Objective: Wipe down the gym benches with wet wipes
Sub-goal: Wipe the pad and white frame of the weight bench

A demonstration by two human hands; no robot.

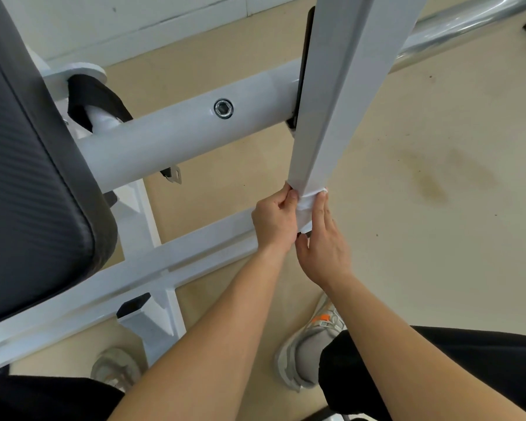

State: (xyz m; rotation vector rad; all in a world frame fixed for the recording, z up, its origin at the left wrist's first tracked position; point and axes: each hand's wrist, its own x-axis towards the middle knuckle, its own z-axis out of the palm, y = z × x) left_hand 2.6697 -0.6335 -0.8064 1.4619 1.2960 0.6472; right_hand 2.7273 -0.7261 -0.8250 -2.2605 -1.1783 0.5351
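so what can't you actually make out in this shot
head view: wipe mostly covered by the left hand and right hand; its full extent is hidden.
head view: lower end of the white upright hidden behind the wipe and hands.
head view: bench pad cut off by the left edge.
head view: left shoe blurred near the bottom edge.

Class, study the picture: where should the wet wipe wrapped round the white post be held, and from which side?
Probably at its two side edges, one hand from each side: the wet wipe wraps the flat faces of the square post. The left hand pinches its left edge; the right hand presses its right side with straight fingers.
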